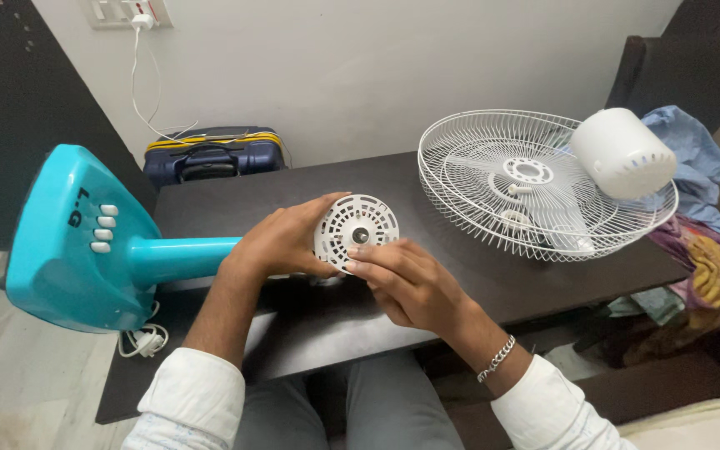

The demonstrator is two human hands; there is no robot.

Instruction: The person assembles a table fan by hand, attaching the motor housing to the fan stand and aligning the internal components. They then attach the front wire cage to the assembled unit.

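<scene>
A teal table-fan body lies on its side across the dark table (310, 187), its base (68, 237) hanging off the left edge. My left hand (281, 242) wraps around the round white motor head (353, 229) from the left. My right hand (406, 283) touches the motor head's lower front with its fingertips, near the metal shaft in the middle. A silver chain bracelet sits on my right wrist.
A white wire fan guard (535, 179) lies on the table's right side with white blades inside and a white cylindrical motor cover (622, 152) on its rim. A blue suitcase (210, 154) stands by the wall. Clothes (702, 242) pile at the right. The fan's power cord (143, 340) dangles below the base.
</scene>
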